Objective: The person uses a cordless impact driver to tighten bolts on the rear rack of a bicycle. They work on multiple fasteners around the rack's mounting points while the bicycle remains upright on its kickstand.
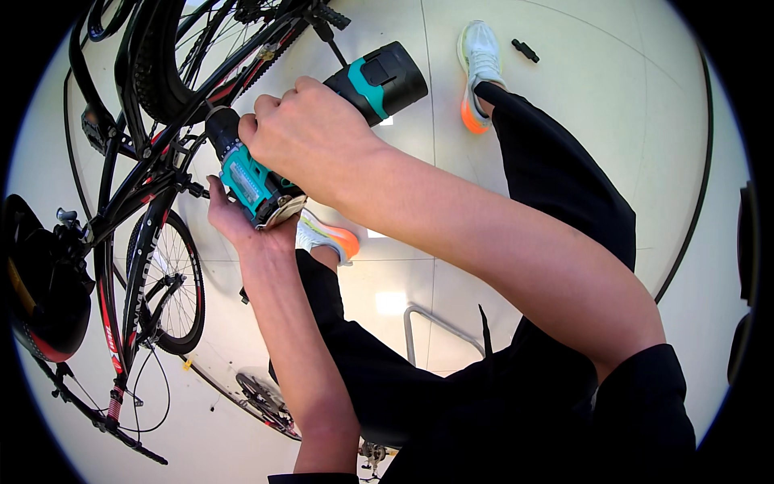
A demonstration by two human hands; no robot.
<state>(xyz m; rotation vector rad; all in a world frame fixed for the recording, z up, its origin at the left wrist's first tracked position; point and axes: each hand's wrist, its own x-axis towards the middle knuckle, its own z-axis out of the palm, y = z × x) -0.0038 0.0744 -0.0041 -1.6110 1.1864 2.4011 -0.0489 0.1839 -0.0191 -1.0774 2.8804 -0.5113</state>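
Note:
A teal-and-black cordless drill (248, 184) is held in front of me, its black chuck pointing up and left at a bicycle (139, 278). My right hand (314, 133) is closed round the drill's handle, and the battery end sticks out to the right of the fist. Under the back of the drill's body lies my left hand (235, 222), cupping it with the thumb up along the side; its other fingers are mostly hidden. The chuck is close to the black-and-red bicycle frame. Whether the tip touches the frame I cannot tell.
A black helmet (52, 294) with red and yellow parts is at the left by the bicycle. A small black part (525, 51) lies on the pale tiled floor (580, 105). Between my legs shows a bent grey metal tube (409, 331). Parts of another bicycle (266, 403) are lower down.

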